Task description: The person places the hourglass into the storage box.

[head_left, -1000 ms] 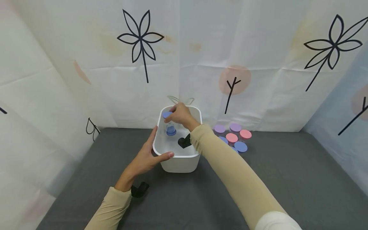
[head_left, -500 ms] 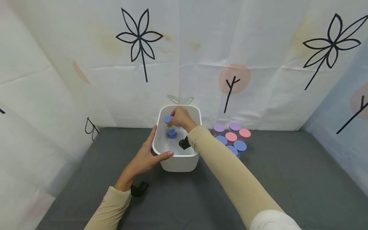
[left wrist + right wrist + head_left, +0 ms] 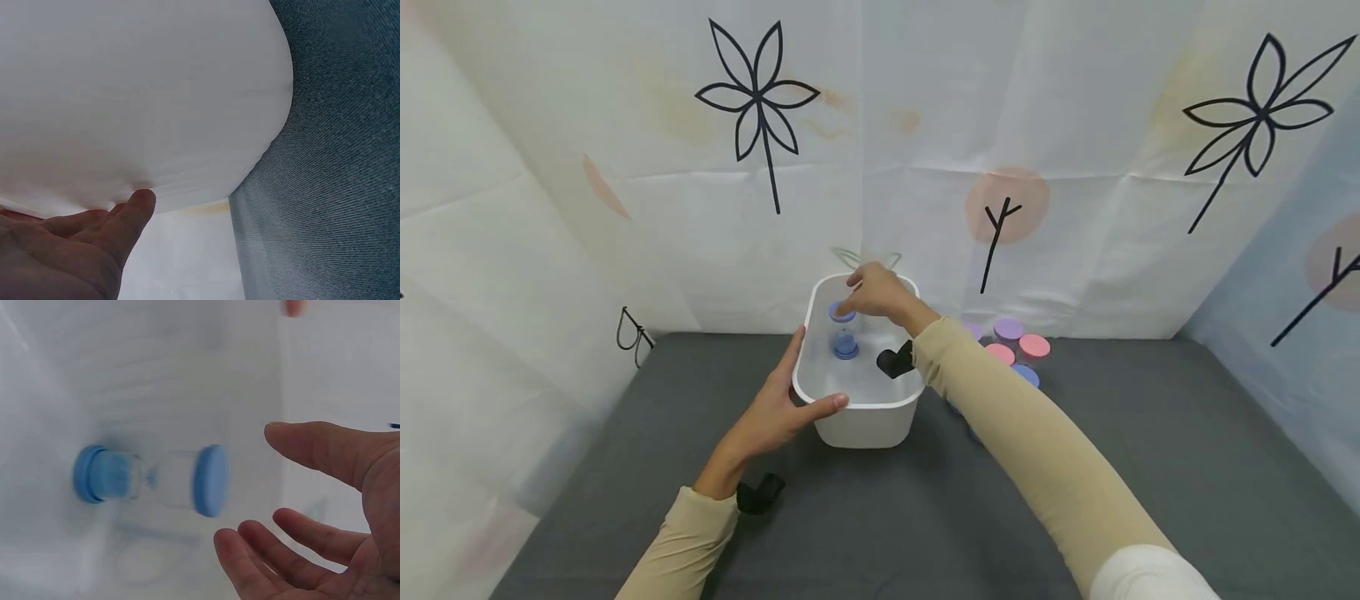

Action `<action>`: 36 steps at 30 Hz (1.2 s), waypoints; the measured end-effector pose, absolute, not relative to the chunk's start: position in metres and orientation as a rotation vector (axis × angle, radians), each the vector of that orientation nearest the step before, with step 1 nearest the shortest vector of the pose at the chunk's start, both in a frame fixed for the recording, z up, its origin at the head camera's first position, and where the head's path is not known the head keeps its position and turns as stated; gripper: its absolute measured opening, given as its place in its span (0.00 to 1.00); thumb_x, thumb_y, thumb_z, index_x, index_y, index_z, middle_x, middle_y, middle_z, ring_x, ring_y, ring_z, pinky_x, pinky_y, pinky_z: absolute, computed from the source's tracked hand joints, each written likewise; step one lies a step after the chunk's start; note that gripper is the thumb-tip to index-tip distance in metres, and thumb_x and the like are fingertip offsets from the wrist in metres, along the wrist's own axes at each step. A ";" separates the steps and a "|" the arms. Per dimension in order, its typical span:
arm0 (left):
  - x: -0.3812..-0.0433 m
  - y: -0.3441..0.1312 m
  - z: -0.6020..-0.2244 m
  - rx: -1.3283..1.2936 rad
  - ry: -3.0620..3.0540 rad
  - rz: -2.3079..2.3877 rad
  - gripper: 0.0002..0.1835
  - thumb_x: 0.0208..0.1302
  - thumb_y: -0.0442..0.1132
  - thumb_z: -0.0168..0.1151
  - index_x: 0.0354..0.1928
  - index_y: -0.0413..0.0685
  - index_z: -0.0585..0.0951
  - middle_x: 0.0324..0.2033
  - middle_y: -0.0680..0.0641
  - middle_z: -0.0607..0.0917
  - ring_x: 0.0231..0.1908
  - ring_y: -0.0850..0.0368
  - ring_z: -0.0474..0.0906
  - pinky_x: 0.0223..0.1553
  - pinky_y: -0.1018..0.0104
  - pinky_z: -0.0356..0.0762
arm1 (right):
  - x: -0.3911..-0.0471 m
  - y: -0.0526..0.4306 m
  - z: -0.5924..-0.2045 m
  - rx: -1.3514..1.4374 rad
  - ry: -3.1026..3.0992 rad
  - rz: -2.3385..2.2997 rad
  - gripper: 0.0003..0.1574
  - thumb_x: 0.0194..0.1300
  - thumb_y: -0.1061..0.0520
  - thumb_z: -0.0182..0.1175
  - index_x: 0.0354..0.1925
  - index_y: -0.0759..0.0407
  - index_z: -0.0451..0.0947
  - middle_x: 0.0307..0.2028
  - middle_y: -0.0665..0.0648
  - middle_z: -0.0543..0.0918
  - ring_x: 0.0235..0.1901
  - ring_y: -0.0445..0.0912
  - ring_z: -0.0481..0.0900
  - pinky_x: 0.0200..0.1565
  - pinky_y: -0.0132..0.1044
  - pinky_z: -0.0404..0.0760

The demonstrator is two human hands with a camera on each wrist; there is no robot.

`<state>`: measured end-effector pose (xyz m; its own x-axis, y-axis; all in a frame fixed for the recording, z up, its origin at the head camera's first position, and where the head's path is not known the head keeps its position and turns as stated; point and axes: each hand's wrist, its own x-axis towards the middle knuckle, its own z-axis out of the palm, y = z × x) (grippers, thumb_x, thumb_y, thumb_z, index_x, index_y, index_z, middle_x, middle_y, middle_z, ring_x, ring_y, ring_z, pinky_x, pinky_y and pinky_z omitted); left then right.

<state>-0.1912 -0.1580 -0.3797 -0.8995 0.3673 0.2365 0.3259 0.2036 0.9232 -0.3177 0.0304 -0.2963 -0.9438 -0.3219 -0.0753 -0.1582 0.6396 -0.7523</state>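
Observation:
A sand timer (image 3: 845,343) with blue end caps and blue sand stands upright inside a white bin (image 3: 867,429), towards its left side. In the right wrist view the sand timer (image 3: 211,481) is apart from the fingers, and most of its blue sand lies in the lower bulb. My right hand (image 3: 880,293) hovers just above it, thumb and fingers spread, holding nothing. My left hand (image 3: 769,414) rests against the bin's front left corner, with its thumb along the front rim. In the left wrist view its straight fingers (image 3: 128,222) touch the outer wall.
Several more sand timers with purple, pink (image 3: 1034,346) and blue caps stand on the grey tabletop (image 3: 1150,442), right of the bin; my right sleeve (image 3: 1000,417) partly covers them. A patterned white cloth (image 3: 910,108) hangs behind.
My right hand has let go of the sand timer, which now stands in the bin, and has lifted slightly off it. My left hand has stayed against the bin.

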 end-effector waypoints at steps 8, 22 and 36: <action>-0.194 -0.158 -0.381 0.721 2.419 1.821 0.60 0.62 0.43 0.74 0.82 0.59 0.40 0.71 0.43 0.64 0.57 0.39 0.74 0.52 0.51 0.79 | -0.286 0.077 -0.272 -0.564 2.607 -1.453 0.34 0.64 0.55 0.71 0.65 0.65 0.75 0.54 0.63 0.82 0.55 0.53 0.80 0.56 0.48 0.78; -0.196 -0.158 -0.382 0.770 2.401 1.854 0.58 0.61 0.39 0.75 0.82 0.63 0.43 0.70 0.44 0.66 0.55 0.40 0.75 0.52 0.48 0.77 | -0.206 0.177 -0.289 -0.575 2.588 -1.757 0.27 0.68 0.57 0.68 0.62 0.62 0.77 0.54 0.60 0.83 0.53 0.50 0.81 0.51 0.36 0.80; -0.193 -0.157 -0.382 0.773 2.344 1.888 0.59 0.62 0.36 0.74 0.82 0.64 0.41 0.69 0.43 0.66 0.55 0.37 0.75 0.52 0.55 0.79 | -0.177 0.255 -0.329 -0.345 2.900 -1.687 0.26 0.67 0.56 0.69 0.59 0.66 0.79 0.48 0.51 0.83 0.44 0.38 0.82 0.43 0.27 0.79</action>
<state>-0.1932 -0.1573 -0.3822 -0.8757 0.3960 0.2762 0.3542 0.1384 0.9249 -0.1772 0.2549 -0.3290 -0.9527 -0.0589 0.2981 -0.2882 0.4855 -0.8253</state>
